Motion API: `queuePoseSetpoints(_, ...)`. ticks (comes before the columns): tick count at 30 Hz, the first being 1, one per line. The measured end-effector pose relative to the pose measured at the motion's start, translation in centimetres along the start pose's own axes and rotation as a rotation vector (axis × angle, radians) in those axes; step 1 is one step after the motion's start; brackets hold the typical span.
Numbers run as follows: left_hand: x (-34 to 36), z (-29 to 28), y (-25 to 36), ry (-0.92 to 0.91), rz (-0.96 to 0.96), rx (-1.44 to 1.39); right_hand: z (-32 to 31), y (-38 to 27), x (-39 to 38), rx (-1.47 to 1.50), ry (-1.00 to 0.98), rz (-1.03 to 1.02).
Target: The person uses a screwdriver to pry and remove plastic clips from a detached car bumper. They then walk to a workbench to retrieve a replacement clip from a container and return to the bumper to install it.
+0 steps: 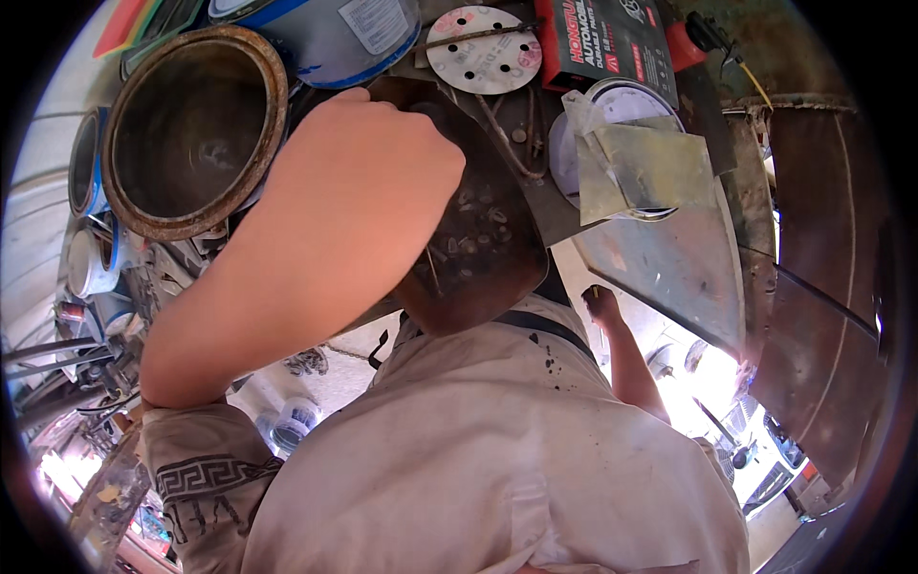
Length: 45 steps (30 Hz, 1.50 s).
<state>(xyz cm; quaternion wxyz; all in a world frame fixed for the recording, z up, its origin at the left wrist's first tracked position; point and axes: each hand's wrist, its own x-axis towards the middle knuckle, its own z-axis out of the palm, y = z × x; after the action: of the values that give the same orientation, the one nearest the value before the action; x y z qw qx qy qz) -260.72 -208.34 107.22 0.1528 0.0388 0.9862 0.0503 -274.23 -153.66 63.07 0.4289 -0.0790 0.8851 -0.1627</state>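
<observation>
Since the left grip [406,143] is back-of-the-hand up, I honestly can't tell if it's clamped on anything; the fingers look curled, tips hidden. It's over the far end of a dark tray [478,311], which stretches from under the hand toward the person's waist, with small bits [478,230] scattered inside. Left of that grip there's a can with a rusty rim [278,96], just past it a blue-and-white bucket [335,43]. Off to its right on the worktop [564,222]: a holed sanding disc [483,62], a red-and-black box [612,48], and sandpaper sheets [660,167] lying on a round container [567,163]. Right grip [601,304] hangs low, beyond the tray's right side; too small to read whether it's closed.
</observation>
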Motion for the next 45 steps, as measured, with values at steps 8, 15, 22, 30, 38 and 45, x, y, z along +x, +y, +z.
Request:
queuePoseSetpoints(8, 0.9, 3.0, 0.7, -0.123, 0.158, -0.199, -0.4, 0.6, -2.1, 0.000, -0.048, 0.144)
queuePoseSetpoints(15, 0.3, 0.9, -1.0, -0.099, 0.152, -0.100, -1.9, -0.7, -1.1, 0.038, -0.053, 0.123)
queuePoseSetpoints(22, 0.4, 0.8, -1.8, -0.068, 0.142, -0.133, -1.1, -1.4, 0.5, 0.060, -0.002, -0.066)
queuePoseSetpoints(30, 0.5, 2.5, -1.2, -0.062, 0.099, -0.138, -2.2, -0.9, 0.0, -0.009, -0.047, 0.086)
queuePoseSetpoints(38, -1.0, 1.1, -2.1, 0.090, 0.020, -0.106, -2.0, 1.0, 0.8, -0.046, -0.054, -0.008)
queuePoseSetpoints(45, -2.8, -1.6, -1.8, 0.353, -0.078, -0.268, -0.6, 5.1, 2.7, -0.161, -0.041, -0.213)
